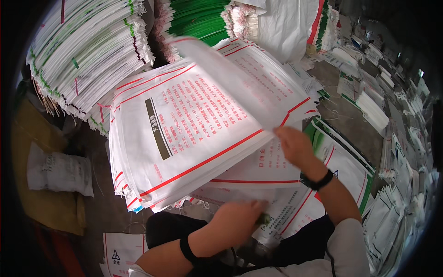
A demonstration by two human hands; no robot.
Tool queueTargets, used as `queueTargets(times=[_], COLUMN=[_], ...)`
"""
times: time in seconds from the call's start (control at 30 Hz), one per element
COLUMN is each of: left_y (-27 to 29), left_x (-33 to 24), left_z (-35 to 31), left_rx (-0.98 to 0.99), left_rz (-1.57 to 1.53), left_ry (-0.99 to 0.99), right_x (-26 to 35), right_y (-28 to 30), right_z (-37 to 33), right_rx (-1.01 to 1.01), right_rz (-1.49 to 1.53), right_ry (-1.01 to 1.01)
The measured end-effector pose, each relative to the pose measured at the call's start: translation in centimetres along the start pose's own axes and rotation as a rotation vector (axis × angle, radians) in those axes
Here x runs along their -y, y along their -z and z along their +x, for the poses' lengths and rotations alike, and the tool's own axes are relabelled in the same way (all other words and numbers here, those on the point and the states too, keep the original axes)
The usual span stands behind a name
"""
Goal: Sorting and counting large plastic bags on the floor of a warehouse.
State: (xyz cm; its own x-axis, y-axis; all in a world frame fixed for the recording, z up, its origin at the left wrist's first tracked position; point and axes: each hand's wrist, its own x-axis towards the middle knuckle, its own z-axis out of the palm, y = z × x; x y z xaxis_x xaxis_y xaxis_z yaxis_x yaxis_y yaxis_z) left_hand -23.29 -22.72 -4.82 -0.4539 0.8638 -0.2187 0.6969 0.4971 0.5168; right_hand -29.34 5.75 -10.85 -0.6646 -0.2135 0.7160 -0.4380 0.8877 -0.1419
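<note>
My right hand (297, 148) pinches the near right corner of a flat white woven sack (221, 78). That sack is lifted and bent over, its far end blurred, above a tall stack of white sacks (180, 138) with red stripes and red print. Lower down, over my lap, my left hand (237, 219) is closed, its fingertips smeared by motion. A small dark greenish thing (264, 219) shows at its fingers, too blurred to name. Beside and under the right hand lie more printed sacks (258, 166), partly covered by the stack. Both wrists wear black bands.
Tall bundles of folded white sacks (87, 60) stand at the far left, green ones (198, 21) behind the stack. A stuffed white bag (60, 171) rests on brown cloth at left. Green-edged sacks (355, 171) lie on the right; many scattered piles (374, 111) spread beyond.
</note>
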Motion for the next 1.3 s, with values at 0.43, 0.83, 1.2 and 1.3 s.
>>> queueTargets(times=[0.43, 0.83, 1.2, 1.3], left_y=[1.2, -3.7, -1.1, -0.6], left_x=[1.0, 1.0, -1.4, -0.6], left_z=[0.7, 4.2, 2.3, 1.6], left_rx=[-0.648, -0.825, -0.268, -0.602], left_rz=[-0.219, 0.143, 0.458, 0.416], left_ry=[0.203, -0.368, -0.5, -0.586], right_x=[9.4, 17.5, 11.3, 8.5], right_y=[9.4, 10.0, 9.0, 12.2], right_z=[-3.7, 7.2, 6.3, 7.7], right_rx=[0.186, 0.289, 0.426, 0.616], right_rz=[0.215, 0.019, -0.677, -0.507], right_ry=[-0.198, 0.522, 0.865, 0.55])
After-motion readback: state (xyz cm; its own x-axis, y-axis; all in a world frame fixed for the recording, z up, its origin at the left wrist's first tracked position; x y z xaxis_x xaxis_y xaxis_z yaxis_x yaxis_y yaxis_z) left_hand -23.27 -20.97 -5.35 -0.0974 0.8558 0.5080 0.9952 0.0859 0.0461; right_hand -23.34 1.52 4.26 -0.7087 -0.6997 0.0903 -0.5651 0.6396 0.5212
